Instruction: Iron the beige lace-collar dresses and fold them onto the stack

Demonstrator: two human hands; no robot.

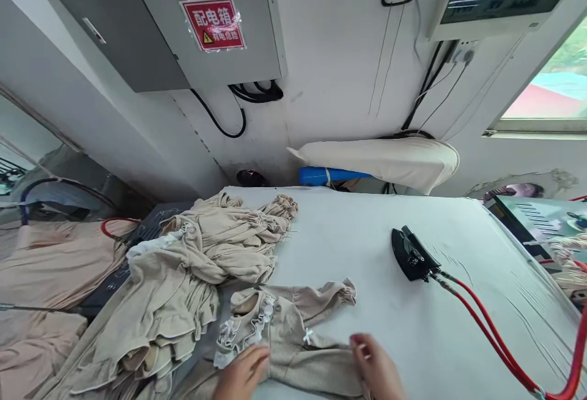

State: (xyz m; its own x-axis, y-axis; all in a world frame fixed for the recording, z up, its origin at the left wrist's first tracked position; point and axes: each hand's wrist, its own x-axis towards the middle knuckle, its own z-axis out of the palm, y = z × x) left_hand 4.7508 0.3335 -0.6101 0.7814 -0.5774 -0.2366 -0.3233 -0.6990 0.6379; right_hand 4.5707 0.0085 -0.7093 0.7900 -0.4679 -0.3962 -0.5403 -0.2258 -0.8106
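Reading the clock from the beige garment [284, 333], which lies on the near part of the white table [348, 229], my left hand [243, 372] is at seven o'clock, fingers close together and slightly bent, touching the cloth below the lace collar [266, 311]; whether it grips a fold I cannot tell. My right hand [378, 369] is at four, thumb and fingers curled narrowly at the far end of the cloth, and I cannot tell if cloth is pinched there. With my hands so spread, I think the cloth between them can lie flat. The frilled sleeve [321, 302] points to two o'clock, clear of the bodice. Farther out at two rests the black iron [413, 256], apart from all cloth, probably so that its heat harms nothing; its red hoses [493, 326] run off toward four, out of my way. The rumpled beige pile [220, 235] sits at ten, likely kept there to be near my left side.
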